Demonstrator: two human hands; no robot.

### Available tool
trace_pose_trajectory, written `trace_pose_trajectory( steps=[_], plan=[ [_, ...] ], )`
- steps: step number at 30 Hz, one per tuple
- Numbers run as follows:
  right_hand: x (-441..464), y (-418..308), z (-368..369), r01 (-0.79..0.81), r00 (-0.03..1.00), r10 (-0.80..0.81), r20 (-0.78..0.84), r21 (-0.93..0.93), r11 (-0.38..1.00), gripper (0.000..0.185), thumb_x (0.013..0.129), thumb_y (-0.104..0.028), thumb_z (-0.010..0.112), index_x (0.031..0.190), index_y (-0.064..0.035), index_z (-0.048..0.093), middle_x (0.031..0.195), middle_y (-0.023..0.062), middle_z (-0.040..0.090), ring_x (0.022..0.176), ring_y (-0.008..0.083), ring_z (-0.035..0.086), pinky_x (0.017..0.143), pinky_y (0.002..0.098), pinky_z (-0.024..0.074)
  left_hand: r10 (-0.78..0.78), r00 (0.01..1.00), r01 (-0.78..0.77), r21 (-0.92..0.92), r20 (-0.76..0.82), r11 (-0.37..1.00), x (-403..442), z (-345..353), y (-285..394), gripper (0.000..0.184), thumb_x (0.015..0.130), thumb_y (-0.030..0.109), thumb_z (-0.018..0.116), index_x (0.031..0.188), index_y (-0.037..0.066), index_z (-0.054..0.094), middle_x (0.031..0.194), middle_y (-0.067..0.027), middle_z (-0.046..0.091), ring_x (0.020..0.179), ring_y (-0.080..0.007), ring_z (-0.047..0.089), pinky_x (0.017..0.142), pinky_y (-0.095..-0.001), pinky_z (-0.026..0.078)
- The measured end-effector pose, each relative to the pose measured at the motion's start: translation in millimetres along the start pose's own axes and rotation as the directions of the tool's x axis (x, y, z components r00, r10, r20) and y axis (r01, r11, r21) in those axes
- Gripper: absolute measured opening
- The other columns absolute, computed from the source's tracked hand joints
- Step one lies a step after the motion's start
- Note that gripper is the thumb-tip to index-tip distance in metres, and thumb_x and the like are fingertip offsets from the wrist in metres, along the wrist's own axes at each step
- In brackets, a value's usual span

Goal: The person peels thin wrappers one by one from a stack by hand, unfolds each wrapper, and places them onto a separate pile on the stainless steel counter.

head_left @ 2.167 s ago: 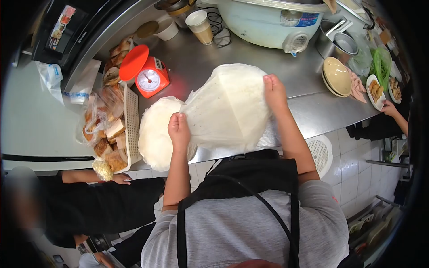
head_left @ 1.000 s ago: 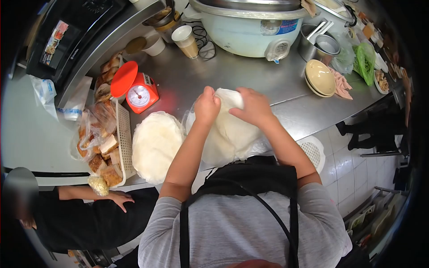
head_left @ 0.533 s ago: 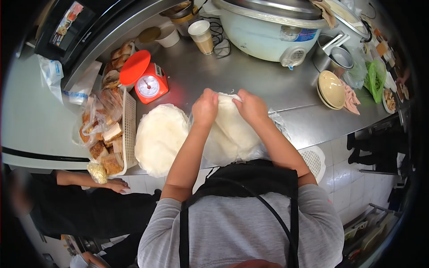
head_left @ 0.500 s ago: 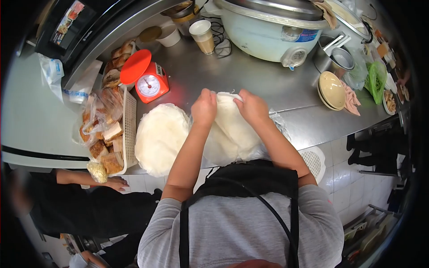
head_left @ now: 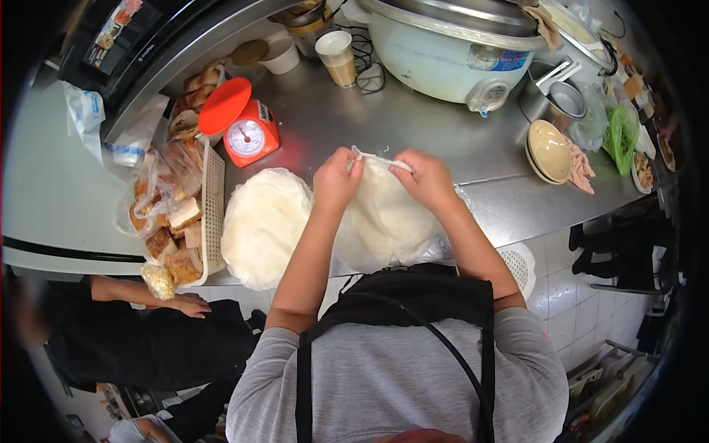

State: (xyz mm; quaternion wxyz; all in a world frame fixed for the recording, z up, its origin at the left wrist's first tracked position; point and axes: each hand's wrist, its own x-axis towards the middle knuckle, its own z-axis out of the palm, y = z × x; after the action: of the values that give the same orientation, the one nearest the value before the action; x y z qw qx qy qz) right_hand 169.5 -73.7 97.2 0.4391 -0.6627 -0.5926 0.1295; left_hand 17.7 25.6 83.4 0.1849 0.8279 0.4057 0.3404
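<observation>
In the head view, my left hand (head_left: 338, 179) pinches the far left edge of a thin, pale dough wrapper (head_left: 386, 210). My right hand (head_left: 427, 179) grips the same edge further right, fingers closed on it. Between the hands that edge is lifted into a narrow fold, while the rest of the sheet lies on clear plastic toward my apron. Left of my left forearm lies a round stack of similar pale wrappers (head_left: 267, 225), partly covered by the arm. A small white scrap rests on the steel just beyond my hands.
An orange kitchen scale (head_left: 251, 136) stands behind the stack. A cream plastic basket (head_left: 213, 214) with bagged brown food borders the left. At the back are a paper cup (head_left: 337, 60) and a large rice cooker (head_left: 443, 66); bowls (head_left: 549, 151) stand right. A co-worker's hand (head_left: 190, 304) is at lower left.
My hands have moved slightly apart, stretching the wrapper's far edge between them, and the sheet looks flatter and wider. The co-worker's hand at lower left has shifted slightly.
</observation>
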Motion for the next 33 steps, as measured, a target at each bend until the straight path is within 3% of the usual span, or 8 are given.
trace_pose_trajectory(
  steps=[4, 6, 13, 21, 24, 27, 31, 33],
  plan=[
    [-7, -5, 12, 0.196, 0.98, -0.196, -0.023, 0.014, 0.98, 0.016, 0.074, -0.023, 0.058, 0.081, -0.0087, 0.055, 0.071, 0.0092, 0.056, 0.065, 0.0291, 0.055, 0.056, 0.0376, 0.0432, 0.118, 0.991, -0.111, 0.103, -0.068, 0.988, 7, 11, 2, 0.018, 0.069, 0.011, 0.058, 0.084, 0.008, 0.049, 0.067, -0.0134, 0.055, 0.062, -0.0329, 0.055, 0.059, -0.0405, 0.044],
    [-11, -11, 18, 0.223, 0.975, -0.223, -0.016, 0.008, 0.975, 0.016, 0.074, -0.023, 0.058, 0.077, -0.0084, 0.054, 0.071, 0.0087, 0.055, 0.064, 0.029, 0.054, 0.055, 0.0384, 0.0429, -0.021, 0.999, 0.018, 0.099, 0.028, 0.995, 6, 16, 11, 0.02, 0.071, 0.012, 0.055, 0.088, 0.008, 0.046, 0.07, -0.0149, 0.057, 0.065, -0.0334, 0.056, 0.061, -0.0413, 0.044],
    [-20, -15, 10, 0.098, 0.995, -0.099, -0.002, -0.126, 0.987, 0.018, 0.075, -0.023, 0.057, 0.072, -0.007, 0.049, 0.068, 0.0093, 0.054, 0.063, 0.0294, 0.054, 0.053, 0.0383, 0.0422, -0.316, 0.936, 0.275, 0.237, 0.156, 0.932, 9, 14, 21, 0.019, 0.078, 0.02, 0.048, 0.091, 0.008, 0.044, 0.081, -0.0187, 0.06, 0.076, -0.0359, 0.058, 0.064, -0.0455, 0.044],
    [-21, 3, 7, -0.054, 0.985, 0.03, -0.171, -0.133, 0.99, 0.022, 0.077, -0.026, 0.057, 0.072, -0.0057, 0.049, 0.07, 0.014, 0.056, 0.063, 0.0352, 0.053, 0.053, 0.0418, 0.0423, -0.276, 0.961, 0.272, 0.197, -0.007, 0.942, 2, 13, -15, 0.015, 0.082, 0.018, 0.044, 0.081, 0.004, 0.05, 0.071, -0.0197, 0.058, 0.069, -0.0369, 0.056, 0.062, -0.0432, 0.043],
    [-18, 16, -4, -0.27, 0.951, 0.258, -0.171, -0.05, 0.962, 0.021, 0.079, -0.026, 0.056, 0.076, -0.0052, 0.051, 0.073, 0.0161, 0.058, 0.063, 0.0323, 0.056, 0.057, 0.0377, 0.0443, -0.265, 0.962, 0.267, 0.027, -0.074, 0.963, -3, 9, -28, 0.017, 0.084, 0.019, 0.042, 0.081, 0.003, 0.049, 0.069, -0.0195, 0.057, 0.065, -0.0362, 0.056, 0.06, -0.0433, 0.043],
    [-16, 40, -8, -0.286, 0.902, 0.366, -0.228, 0.318, 0.904, 0.02, 0.081, -0.024, 0.055, 0.085, -0.004, 0.055, 0.077, 0.0146, 0.061, 0.065, 0.0219, 0.058, 0.062, 0.0314, 0.0448, -0.246, 0.957, 0.225, -0.138, -0.157, 0.964, -8, -2, -33, 0.019, 0.086, 0.02, 0.042, 0.081, 0.002, 0.048, 0.066, -0.0183, 0.055, 0.06, -0.0327, 0.054, 0.057, -0.0402, 0.042],
    [-19, 60, -26, -0.267, 0.846, 0.448, -0.288, 0.499, 0.824, 0.024, 0.081, -0.02, 0.055, 0.092, 0.0005, 0.056, 0.082, 0.0089, 0.062, 0.073, 0.0128, 0.054, 0.068, 0.0265, 0.0432, -0.358, 0.919, 0.325, -0.201, -0.162, 0.924, -12, -33, -33, 0.02, 0.088, 0.018, 0.042, 0.08, 0.001, 0.049, 0.069, -0.0115, 0.054, 0.064, -0.0182, 0.05, 0.06, -0.0306, 0.041],
    [-19, 66, -31, -0.256, 0.833, 0.474, -0.287, 0.56, 0.788, 0.025, 0.081, -0.019, 0.055, 0.093, 0.003, 0.055, 0.084, 0.0069, 0.062, 0.076, 0.0118, 0.054, 0.069, 0.0257, 0.0429, -0.312, 0.932, 0.283, -0.17, -0.184, 0.944, -16, -46, -35, 0.02, 0.088, 0.017, 0.042, 0.08, 0.001, 0.05, 0.068, -0.0104, 0.054, 0.063, -0.0181, 0.049, 0.061, -0.0296, 0.041]
  ],
)
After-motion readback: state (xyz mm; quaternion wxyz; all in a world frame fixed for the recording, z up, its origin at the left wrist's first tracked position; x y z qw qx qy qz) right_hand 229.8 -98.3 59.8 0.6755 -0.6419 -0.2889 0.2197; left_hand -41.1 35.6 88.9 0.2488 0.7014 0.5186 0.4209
